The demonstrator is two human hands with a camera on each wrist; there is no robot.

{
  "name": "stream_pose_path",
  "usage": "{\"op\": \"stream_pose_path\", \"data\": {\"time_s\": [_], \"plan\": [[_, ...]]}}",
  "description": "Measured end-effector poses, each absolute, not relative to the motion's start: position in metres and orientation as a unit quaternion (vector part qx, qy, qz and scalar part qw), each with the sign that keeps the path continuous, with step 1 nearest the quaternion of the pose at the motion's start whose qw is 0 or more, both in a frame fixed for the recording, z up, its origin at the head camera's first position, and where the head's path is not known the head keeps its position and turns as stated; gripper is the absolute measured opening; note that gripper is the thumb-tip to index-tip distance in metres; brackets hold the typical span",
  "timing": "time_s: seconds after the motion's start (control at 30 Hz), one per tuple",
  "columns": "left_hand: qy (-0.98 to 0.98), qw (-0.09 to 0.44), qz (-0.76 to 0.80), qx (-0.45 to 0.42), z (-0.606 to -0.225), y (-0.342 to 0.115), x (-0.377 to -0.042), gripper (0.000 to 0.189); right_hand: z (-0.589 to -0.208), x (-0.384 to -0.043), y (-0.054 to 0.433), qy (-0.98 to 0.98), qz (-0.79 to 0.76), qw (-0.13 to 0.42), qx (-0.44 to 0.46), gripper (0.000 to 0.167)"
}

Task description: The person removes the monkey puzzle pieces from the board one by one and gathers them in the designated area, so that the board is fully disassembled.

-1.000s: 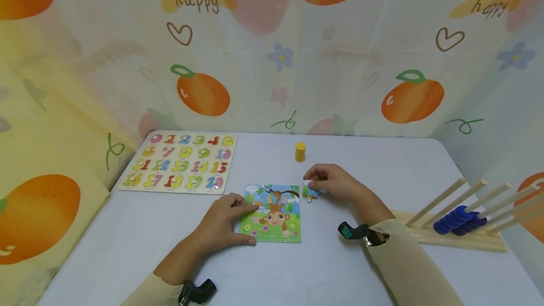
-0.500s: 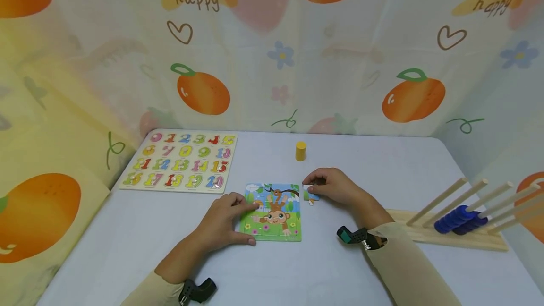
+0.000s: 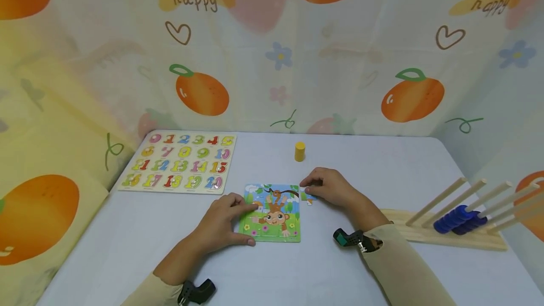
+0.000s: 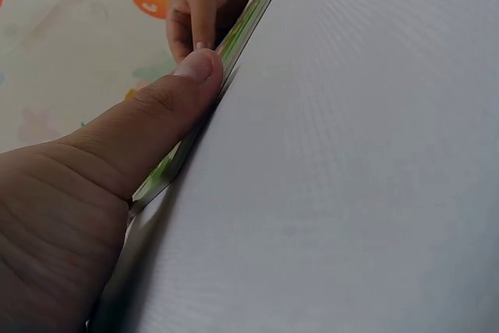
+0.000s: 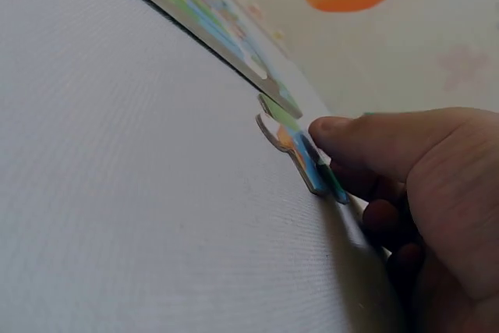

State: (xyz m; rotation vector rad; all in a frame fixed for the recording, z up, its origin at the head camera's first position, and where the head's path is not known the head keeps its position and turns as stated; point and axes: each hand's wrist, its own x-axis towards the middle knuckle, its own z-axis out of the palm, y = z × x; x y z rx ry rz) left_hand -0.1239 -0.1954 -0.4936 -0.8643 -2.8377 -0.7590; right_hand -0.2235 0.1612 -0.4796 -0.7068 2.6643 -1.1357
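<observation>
1. At far left lies a number board (image 3: 178, 162), flat, well apart from both hands; only the head view shows it.
2. Next comes the left hand (image 3: 218, 221), thumb and index finger spread apart over the puzzle (image 3: 277, 220), hiding part of its left side. From the left wrist I see the thumb resting along the puzzle's edge.
3. The monkey puzzle lies flat on the table (image 3: 272, 273), between the hands.
4. Behind stands a yellow cylinder (image 3: 299, 151), upright, seen only from the head.
5. The right hand (image 3: 333, 188) pinches loose pieces (image 5: 304, 163) just beside the puzzle. Its fingers mostly cover them from above; the right wrist view shows them overlapping below the thumb.
6. At far right stands a peg rack (image 3: 450, 239) with blue rings (image 3: 452, 220), the right sleeve (image 3: 403, 261) across its near left end.
</observation>
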Motion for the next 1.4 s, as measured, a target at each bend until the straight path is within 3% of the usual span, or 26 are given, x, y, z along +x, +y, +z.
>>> {"op": "stream_pose_path", "data": {"time_s": [0.7, 0.93, 1.4], "plan": [[-0.921, 0.018, -0.267, -0.283, -0.488, -0.184, -0.126, 0.071, -0.465, -0.227, 0.168, 0.87, -0.417, 0.144, -0.219, 0.02], [-0.918, 0.008, -0.264, -0.295, -0.487, -0.175, -0.126, 0.074, -0.456, -0.232, 0.168, 0.855, -0.43, 0.158, -0.244, 0.026], [-0.926, 0.012, -0.242, -0.29, -0.489, -0.172, -0.125, 0.072, -0.453, -0.242, 0.122, 0.826, -0.461, 0.19, -0.263, 0.028]]}}
